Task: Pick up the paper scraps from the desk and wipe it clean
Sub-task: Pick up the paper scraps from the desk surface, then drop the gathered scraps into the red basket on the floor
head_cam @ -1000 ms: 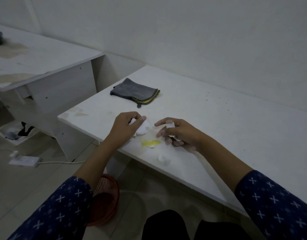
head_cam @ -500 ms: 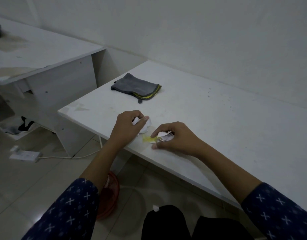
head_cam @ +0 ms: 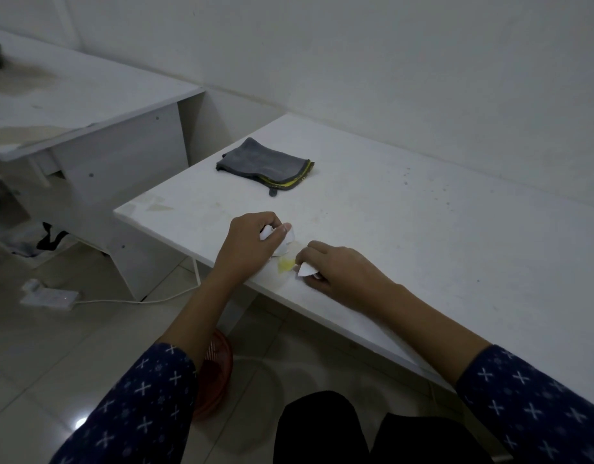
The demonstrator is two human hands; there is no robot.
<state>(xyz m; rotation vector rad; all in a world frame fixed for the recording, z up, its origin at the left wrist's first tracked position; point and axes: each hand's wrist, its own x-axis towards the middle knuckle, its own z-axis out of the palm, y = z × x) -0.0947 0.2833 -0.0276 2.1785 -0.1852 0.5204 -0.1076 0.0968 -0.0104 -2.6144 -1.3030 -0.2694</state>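
Observation:
On the white desk (head_cam: 423, 229), near its front edge, my left hand (head_cam: 252, 237) is closed around crumpled white paper scraps (head_cam: 284, 242) that stick out past the thumb. Just to the right, my right hand (head_cam: 339, 266) rests on the desk with its fingers curled over more white scraps (head_cam: 305, 271). A small yellow scrap (head_cam: 285, 264) lies flat on the desk between the two hands, touching the right fingertips. Farther back on the desk lies a folded grey cloth (head_cam: 264, 164) with a yellow edge.
A red mesh bin (head_cam: 215, 370) stands on the tiled floor under the desk's front edge, partly hidden by my left arm. A second white desk (head_cam: 71, 105) stands to the left. A white power strip (head_cam: 49, 296) with its cable lies on the floor.
A white scrap near the desk's front edge is gone from the desk. My right hand moved down toward the yellow scrap and closed over white scraps. The left hand kept its hold.

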